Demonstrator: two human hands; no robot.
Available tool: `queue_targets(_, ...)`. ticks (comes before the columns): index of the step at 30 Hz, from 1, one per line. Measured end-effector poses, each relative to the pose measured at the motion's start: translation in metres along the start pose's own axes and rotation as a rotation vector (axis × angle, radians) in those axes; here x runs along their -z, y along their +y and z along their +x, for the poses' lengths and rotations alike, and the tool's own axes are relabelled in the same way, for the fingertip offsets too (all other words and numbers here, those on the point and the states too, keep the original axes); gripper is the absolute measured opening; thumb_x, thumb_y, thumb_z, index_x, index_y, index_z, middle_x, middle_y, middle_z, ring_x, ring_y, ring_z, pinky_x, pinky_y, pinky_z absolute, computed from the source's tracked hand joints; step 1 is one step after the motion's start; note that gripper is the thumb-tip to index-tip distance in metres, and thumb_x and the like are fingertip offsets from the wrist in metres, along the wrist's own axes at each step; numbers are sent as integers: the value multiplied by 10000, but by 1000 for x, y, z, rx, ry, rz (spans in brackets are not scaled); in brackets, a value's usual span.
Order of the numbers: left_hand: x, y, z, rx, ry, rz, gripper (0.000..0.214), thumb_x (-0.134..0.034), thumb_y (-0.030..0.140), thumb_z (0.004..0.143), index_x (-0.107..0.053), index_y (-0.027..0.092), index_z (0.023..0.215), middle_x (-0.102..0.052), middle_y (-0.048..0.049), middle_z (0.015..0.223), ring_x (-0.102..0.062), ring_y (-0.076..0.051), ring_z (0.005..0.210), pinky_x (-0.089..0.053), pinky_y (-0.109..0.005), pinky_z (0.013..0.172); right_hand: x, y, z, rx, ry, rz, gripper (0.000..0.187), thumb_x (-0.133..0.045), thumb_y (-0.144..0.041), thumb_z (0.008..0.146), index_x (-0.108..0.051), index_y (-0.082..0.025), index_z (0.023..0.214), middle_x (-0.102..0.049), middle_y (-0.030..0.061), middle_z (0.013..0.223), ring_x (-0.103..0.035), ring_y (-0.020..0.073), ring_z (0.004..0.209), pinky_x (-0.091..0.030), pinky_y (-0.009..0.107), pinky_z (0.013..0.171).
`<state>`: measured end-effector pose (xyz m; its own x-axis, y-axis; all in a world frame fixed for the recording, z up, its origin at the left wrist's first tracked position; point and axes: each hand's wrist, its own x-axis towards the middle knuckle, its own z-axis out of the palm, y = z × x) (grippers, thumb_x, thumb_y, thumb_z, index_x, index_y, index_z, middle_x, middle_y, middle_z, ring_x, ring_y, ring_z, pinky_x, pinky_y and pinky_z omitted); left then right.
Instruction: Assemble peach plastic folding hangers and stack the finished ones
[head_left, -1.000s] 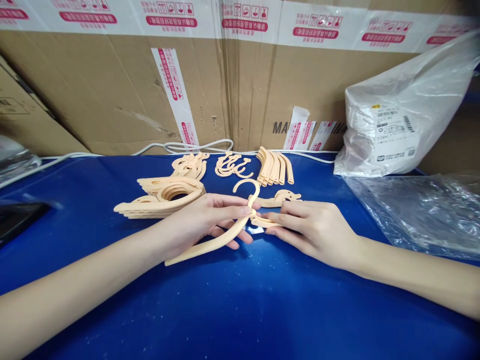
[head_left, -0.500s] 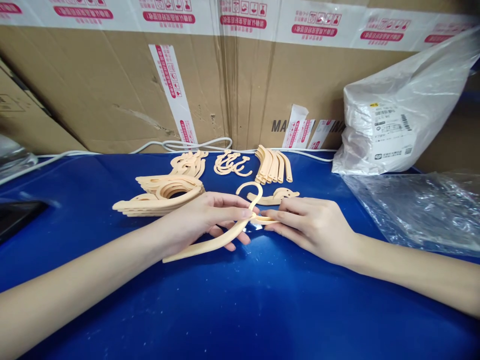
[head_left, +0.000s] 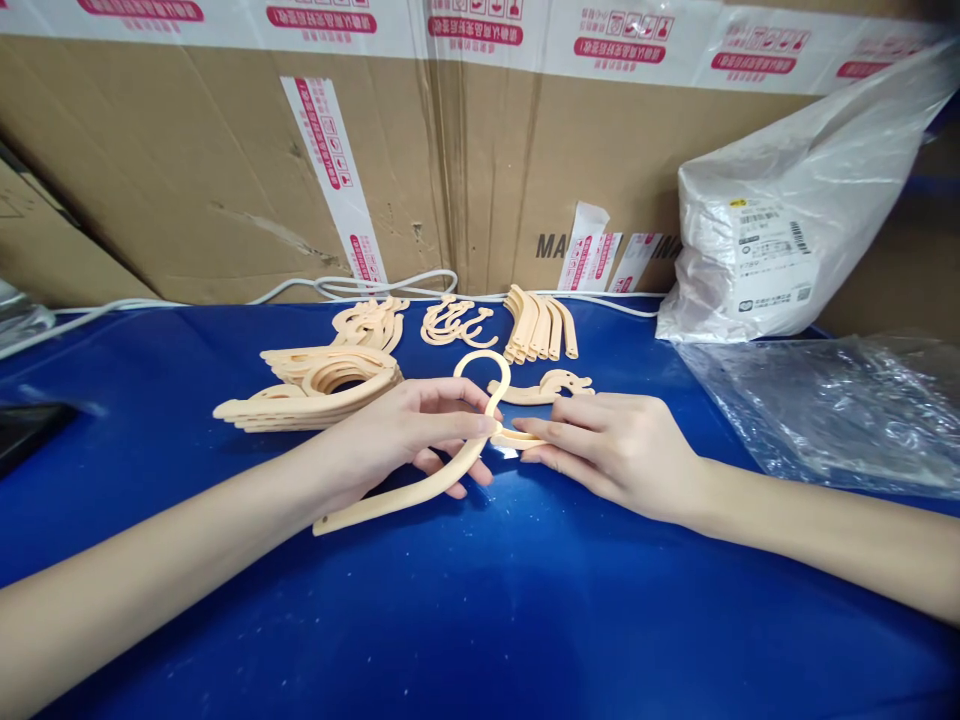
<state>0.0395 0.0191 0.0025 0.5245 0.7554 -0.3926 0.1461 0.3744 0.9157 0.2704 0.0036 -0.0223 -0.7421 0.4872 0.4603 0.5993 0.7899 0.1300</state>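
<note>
A cream plastic clothes hanger (head_left: pixel 427 487) is held in the air between both hands, its hook curling up and to the left. My left hand (head_left: pixel 420 430) pinches it at the middle, below the hook, with thumb and fingers. My right hand (head_left: pixel 615 450) grips the hanger's right arm, whose outer part is hidden behind the fingers. Beyond my right hand lies a loose curved hanger piece (head_left: pixel 525 395) with a rounded, cut-out shape. Next to my left hand is a stack of folded hangers (head_left: pixel 300 405).
Along the back lie several cut-out pieces (head_left: pixel 367 325), loose hooks (head_left: pixel 459 322) and curved arm pieces (head_left: pixel 540 325). A white cable (head_left: pixel 390 285) runs before a cardboard box (head_left: pixel 480 180). To the right are a labelled white bag (head_left: pixel 750 250) and clear plastic (head_left: pixel 825 420).
The view has shifted slightly. The hanger is turned a little, so a hole at its left arm's end now shows. Both hands keep the same hold.
</note>
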Motion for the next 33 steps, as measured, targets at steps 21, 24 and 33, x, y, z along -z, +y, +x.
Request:
queue_targets(21,1,2,-1,-40,-33,-40,115,-677,198,806,-582,157,858,-700,-17,687,-707,-164,686,-593,-225,564,3,-3,-1,-29,-1,44,340,-428,-350,992,-720,-178,1001,-597,-16,619,-599,110,569,-342,263,508)
queue_targets(24,0,3,-2,-32,-16,-32,108,-672,189,807,-583,150,857,-700,-21,670,-701,-160,659,-588,-221,553,3,-3,-1,-32,-2,59,358,-417,-354,995,-723,-169,967,-594,-16,612,-602,110,560,-338,264,500)
queue_targets(33,-2,5,-2,-17,-11,-31,87,-661,174,810,-586,143,838,-708,-33,656,-674,-127,571,-573,-198,537,3,-3,0,-56,-21,116,369,-413,-348,995,-718,-166,896,-588,-20,595,-586,101,535,-324,262,490)
